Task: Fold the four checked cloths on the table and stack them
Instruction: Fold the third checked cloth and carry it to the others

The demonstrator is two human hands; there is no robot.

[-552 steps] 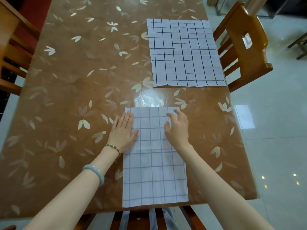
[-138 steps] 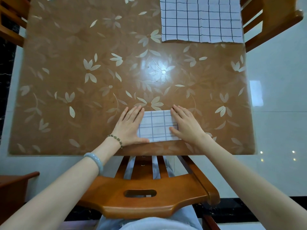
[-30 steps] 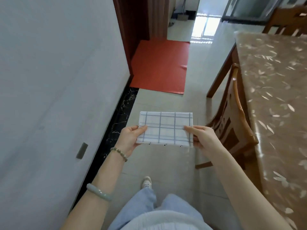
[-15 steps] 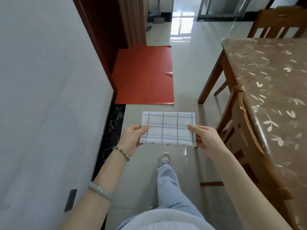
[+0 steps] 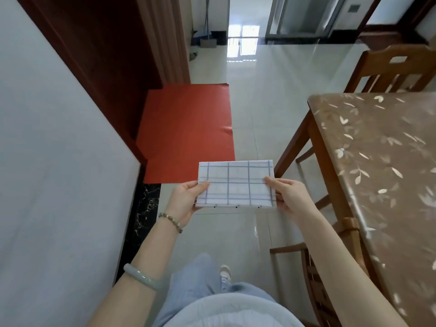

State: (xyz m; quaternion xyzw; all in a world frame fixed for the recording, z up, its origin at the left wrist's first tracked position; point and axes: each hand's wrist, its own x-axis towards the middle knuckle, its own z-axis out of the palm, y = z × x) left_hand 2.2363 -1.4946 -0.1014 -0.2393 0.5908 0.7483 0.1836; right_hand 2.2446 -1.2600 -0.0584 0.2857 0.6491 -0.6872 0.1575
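A folded white cloth with blue checks (image 5: 236, 184) is held flat in the air over the tiled floor, left of the table (image 5: 382, 166). My left hand (image 5: 185, 200) grips its left edge, thumb on top. My right hand (image 5: 289, 197) grips its right edge the same way. The other checked cloths are out of view; the visible part of the brown floral tabletop carries none.
A white wall runs along the left. A red mat (image 5: 186, 131) lies on the floor ahead by a dark wooden door frame. One wooden chair (image 5: 391, 69) stands at the table's far end, another (image 5: 316, 279) beside me on the right. My legs show below.
I have walked forward along the table's side with the folded cloth in both hands. The red mat and the table's far corner are closer; the grip is unchanged.
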